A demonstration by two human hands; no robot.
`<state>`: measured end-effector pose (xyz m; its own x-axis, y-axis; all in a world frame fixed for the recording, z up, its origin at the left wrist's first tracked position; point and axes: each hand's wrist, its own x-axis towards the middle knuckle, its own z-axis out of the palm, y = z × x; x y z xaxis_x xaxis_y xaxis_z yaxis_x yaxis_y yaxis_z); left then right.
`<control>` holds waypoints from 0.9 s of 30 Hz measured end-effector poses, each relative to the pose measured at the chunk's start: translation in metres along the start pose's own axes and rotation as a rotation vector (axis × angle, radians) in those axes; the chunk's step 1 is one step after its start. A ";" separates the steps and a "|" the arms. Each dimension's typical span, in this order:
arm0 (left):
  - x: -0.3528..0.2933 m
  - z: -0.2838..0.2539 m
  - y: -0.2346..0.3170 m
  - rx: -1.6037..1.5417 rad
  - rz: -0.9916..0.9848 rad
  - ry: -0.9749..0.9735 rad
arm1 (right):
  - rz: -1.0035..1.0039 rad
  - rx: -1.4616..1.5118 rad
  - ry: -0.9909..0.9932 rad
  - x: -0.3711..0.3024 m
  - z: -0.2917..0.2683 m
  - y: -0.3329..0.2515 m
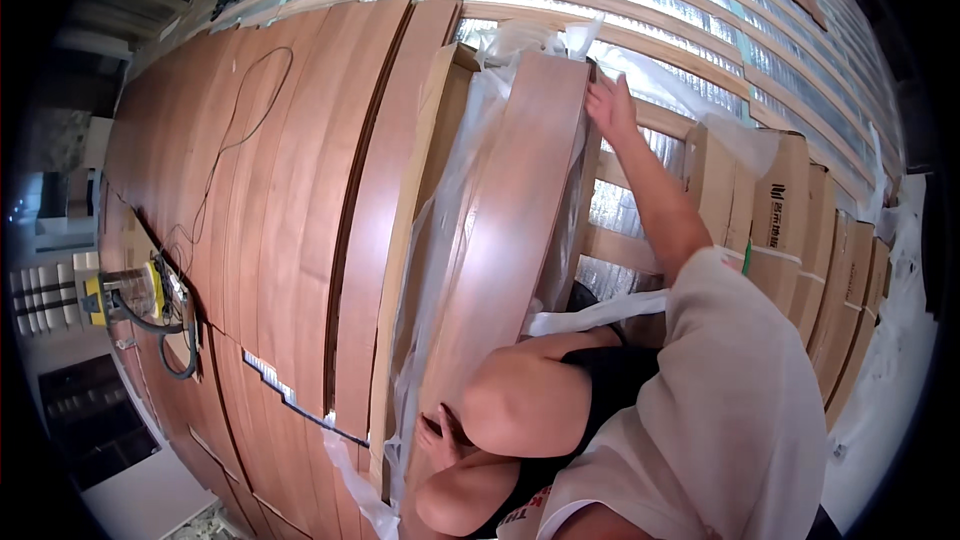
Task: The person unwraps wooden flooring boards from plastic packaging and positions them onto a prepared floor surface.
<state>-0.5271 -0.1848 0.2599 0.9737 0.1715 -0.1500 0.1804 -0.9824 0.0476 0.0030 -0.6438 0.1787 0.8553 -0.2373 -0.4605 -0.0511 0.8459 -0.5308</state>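
A long reddish-brown floorboard (510,210) lies in front of me, over an opened cardboard carton (425,170) with a torn plastic liner (440,210). At its far end, my right hand (612,108) has its fingertips against the right edge, the thumb raised apart from them. My left hand (438,438) is down beside my knees at the board's near end. Its fingers are spread and touch the board there, partly hidden by the knee. Neither hand is seen closed around the board.
Laid floorboards (290,160) cover the left side, with a thin cable (238,145) across them. A yellow and black vacuum cleaner (120,298) stands far left. Sealed cartons (780,205) are at my right. Wooden battens (640,35) run over silver foil at the far side.
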 end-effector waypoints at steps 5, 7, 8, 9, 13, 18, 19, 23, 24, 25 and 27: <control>0.042 0.001 0.007 -0.100 0.124 0.035 | 0.387 -0.070 -0.461 -0.173 -0.026 0.046; 0.053 -0.010 0.007 -0.147 0.152 0.049 | 0.745 -0.127 -0.522 -0.234 -0.008 0.094; 0.063 -0.012 0.007 -0.178 0.175 0.063 | 0.831 -0.106 -0.414 -0.262 -0.014 0.098; 0.069 -0.017 0.013 -0.212 0.191 0.075 | 0.390 -0.882 -0.731 -0.245 -0.030 0.108; 0.128 -0.113 0.052 -0.357 0.350 0.126 | 0.891 0.129 -0.602 -0.179 -0.044 0.096; 0.148 -0.177 0.070 -0.241 0.506 0.368 | 0.539 0.271 -0.845 -0.223 0.048 0.044; 0.146 -0.181 0.081 -0.222 0.495 0.406 | 0.528 0.191 -0.809 -0.237 0.052 0.037; 0.146 -0.228 0.122 -0.168 0.516 0.545 | 0.489 -0.042 -0.703 -0.336 0.112 0.021; 0.148 -0.237 0.131 -0.157 0.544 0.564 | 0.474 -0.049 -0.682 -0.342 0.119 0.011; 0.148 -0.245 0.139 -0.161 0.593 0.618 | 0.501 0.019 -0.650 -0.343 0.126 -0.002; 0.145 -0.270 0.156 -0.145 0.706 0.737 | 0.380 0.109 -0.635 -0.356 0.133 -0.024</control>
<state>-0.3206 -0.2939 0.5118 0.6990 -0.3910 0.5988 -0.4988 -0.8666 0.0163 -0.2313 -0.5162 0.4503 0.9239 0.3739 -0.0814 -0.3790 0.8650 -0.3288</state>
